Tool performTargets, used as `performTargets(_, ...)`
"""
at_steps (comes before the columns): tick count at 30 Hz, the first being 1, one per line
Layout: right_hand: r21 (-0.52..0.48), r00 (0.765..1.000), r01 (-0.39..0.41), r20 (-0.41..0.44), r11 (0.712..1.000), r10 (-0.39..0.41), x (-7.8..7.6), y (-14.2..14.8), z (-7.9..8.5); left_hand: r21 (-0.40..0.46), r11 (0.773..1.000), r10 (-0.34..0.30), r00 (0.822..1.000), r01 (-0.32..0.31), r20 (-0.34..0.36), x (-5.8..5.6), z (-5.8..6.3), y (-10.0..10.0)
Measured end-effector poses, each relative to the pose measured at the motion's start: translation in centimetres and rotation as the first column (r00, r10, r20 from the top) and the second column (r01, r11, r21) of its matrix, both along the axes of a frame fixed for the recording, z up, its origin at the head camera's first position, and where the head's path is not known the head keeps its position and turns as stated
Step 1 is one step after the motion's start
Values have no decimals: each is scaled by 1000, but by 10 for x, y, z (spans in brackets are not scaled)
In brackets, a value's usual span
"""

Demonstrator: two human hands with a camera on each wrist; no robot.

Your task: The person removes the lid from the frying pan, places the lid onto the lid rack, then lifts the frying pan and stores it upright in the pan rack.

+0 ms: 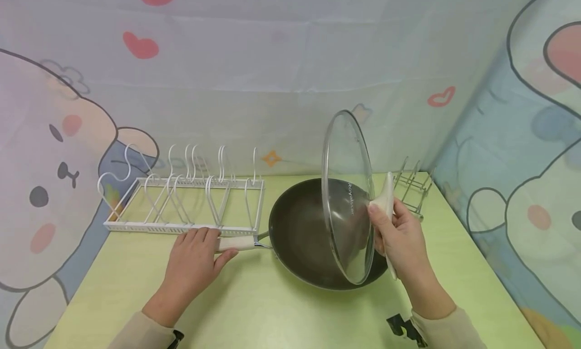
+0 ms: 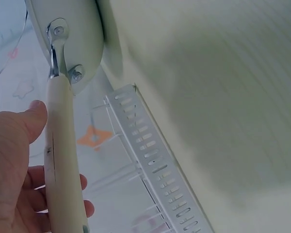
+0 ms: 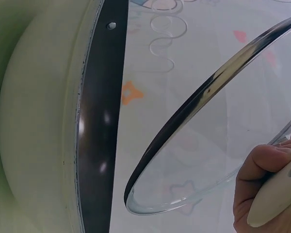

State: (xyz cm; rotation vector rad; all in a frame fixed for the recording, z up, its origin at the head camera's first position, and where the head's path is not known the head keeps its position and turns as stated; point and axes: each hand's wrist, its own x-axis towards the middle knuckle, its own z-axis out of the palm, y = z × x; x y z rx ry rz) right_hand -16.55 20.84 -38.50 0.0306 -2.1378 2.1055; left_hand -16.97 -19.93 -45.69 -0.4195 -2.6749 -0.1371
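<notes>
A dark-coated frying pan (image 1: 299, 238) sits on the table, its cream outer wall showing in the right wrist view. Its cream handle (image 2: 63, 155) points left, and my left hand (image 1: 192, 260) holds it with the fingers curled round from below and the thumb along the side. Above the right part of the pan, a glass lid (image 1: 347, 202) with a metal rim is tilted nearly upright. My right hand (image 1: 404, 240) grips the lid by its cream handle (image 1: 386, 200). In the right wrist view the lid's rim stands apart from the pan's rim.
A white rack (image 1: 181, 229) with several curved dividers lies at the back left, just behind the pan handle. At the back right stands a small metal wire rack (image 1: 413, 208). A printed cloth backdrop (image 1: 254, 61) borders the pale green table (image 1: 254, 313).
</notes>
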Motion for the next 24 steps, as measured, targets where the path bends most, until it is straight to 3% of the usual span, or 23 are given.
performTargets(5,-40,1000,-3,26,999,4,0,1,3,5,1000,-16,1000,16,13,2,3,4)
performTargets(14,-120,999,-5,53,993,12,0,5,4,29,997,-67,996,68,-55,6,3,9)
performTargets(24,-162,998,-18,58,987,28,1,7,5,27,995,-94,993,96,-68,9,3,17)
